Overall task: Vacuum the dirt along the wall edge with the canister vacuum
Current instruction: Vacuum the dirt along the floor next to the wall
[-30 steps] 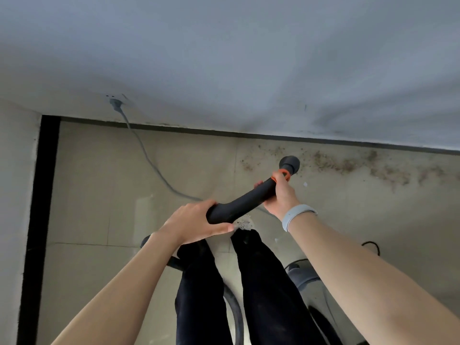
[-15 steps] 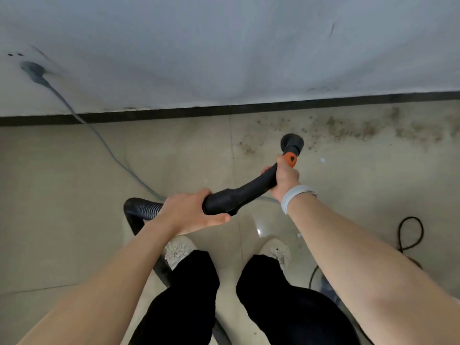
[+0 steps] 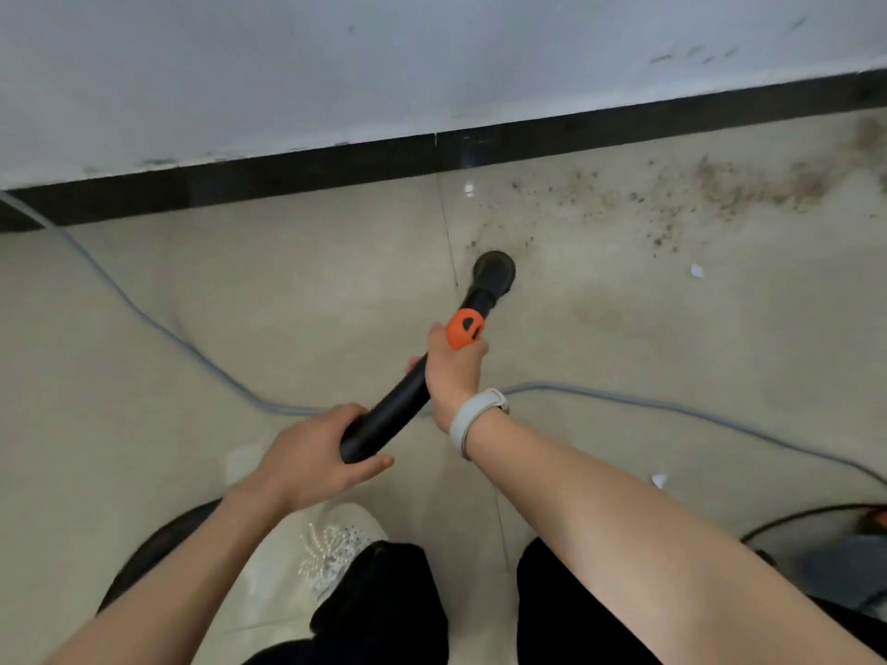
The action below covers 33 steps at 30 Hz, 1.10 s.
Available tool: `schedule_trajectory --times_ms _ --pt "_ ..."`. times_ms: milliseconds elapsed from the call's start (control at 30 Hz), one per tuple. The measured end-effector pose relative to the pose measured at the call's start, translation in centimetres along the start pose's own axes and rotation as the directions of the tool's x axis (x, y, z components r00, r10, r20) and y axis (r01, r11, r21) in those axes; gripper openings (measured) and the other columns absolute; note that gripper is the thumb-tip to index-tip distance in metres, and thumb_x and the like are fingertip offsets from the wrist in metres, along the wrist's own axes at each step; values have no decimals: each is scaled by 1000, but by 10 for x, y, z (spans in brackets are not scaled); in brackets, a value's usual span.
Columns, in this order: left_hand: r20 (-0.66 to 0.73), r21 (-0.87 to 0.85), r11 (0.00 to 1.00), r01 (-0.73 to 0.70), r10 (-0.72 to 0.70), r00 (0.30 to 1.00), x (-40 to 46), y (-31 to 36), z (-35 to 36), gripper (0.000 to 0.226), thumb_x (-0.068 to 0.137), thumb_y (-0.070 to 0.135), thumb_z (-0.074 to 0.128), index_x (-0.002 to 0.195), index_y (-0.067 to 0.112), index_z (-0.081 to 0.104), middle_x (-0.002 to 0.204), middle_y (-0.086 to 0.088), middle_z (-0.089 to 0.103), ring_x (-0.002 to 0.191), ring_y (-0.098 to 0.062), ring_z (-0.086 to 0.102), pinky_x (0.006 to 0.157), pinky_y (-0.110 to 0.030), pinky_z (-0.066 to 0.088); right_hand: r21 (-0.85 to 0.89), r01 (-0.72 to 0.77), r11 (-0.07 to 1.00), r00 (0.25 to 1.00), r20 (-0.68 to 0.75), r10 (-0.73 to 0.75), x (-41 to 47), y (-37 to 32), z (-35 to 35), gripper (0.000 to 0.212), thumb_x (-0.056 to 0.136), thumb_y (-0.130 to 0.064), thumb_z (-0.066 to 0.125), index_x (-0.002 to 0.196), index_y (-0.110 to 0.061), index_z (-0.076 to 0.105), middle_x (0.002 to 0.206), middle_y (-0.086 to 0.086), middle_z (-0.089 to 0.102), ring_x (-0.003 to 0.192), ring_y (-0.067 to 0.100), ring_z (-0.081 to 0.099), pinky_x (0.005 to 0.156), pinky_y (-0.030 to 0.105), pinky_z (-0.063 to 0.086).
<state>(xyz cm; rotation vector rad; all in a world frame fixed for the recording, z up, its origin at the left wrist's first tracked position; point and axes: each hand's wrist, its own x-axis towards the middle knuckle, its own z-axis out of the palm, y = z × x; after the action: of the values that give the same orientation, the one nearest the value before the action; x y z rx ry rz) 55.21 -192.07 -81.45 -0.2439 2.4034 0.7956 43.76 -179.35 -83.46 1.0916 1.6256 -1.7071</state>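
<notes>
Both hands wrapped on the wand (image 3: 398,410): left hand (image 3: 312,455) grasps the rear end, right hand (image 3: 453,371) grasps it just behind the orange collar (image 3: 463,331). Nozzle (image 3: 494,271) sits ahead of my fingers, at the floor on the near edge of the dirt (image 3: 710,194), which trails right along the baseboard (image 3: 336,165). Wand looks rigid, light plastic, smooth; two-hand hold gives steering. Hose will likely drag. Canister (image 3: 845,568) at far right, contents not visible.

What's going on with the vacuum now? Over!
Both hands grip the vacuum handle: left hand low, right hand by the orange collar. Nozzle at the dirt. Power cord trails behind.
</notes>
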Motion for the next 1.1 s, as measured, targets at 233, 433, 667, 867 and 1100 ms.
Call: schedule_trajectory --times_ms 233,433,667,867,1100 --pt "-58 -198 978 67 -80 995 27 -20 15 28 79 43 70 76 34 44 56 10 52 54 -8 51 50 -24 34 84 -58 995 976 213 39 23 -4 21 23 89 -16 60 98 -11 40 73 4 44 51 23 53 57 35 56" --pt "69 -344 938 39 -16 998 58 -37 -27 19 78 26 75 72 25 57 54 11 56 49 -5 53 55 -25 43 312 -120 943 974 220 52 31 -23 38 13 89 -9 56 82 -7 45 64 8 44 46 20 52 55 34 53" --pt "30 -71 981 179 -177 984 4 -83 -23 26 68 54 71 69 31 57 49 11 56 46 -3 53 52 -25 39 328 -164 930 976 190 106 -6 51 51 13 91 -14 53 93 -10 41 66 6 41 40 18 56 55 33 54" --pt "-275 24 968 248 -233 933 12 -75 4 41 71 70 54 74 30 47 56 12 49 56 -15 47 48 -25 29 201 -105 974 968 245 54 10 33 77 17 90 -11 53 101 -11 40 69 7 42 36 18 50 48 30 51" --pt "-307 -58 989 134 -146 941 53 -42 4 45 71 73 49 71 28 47 56 9 55 58 -14 53 50 -27 32 147 -74 986 974 225 40 38 -14 62 15 89 -17 56 88 -8 44 74 10 46 40 19 54 48 30 52"
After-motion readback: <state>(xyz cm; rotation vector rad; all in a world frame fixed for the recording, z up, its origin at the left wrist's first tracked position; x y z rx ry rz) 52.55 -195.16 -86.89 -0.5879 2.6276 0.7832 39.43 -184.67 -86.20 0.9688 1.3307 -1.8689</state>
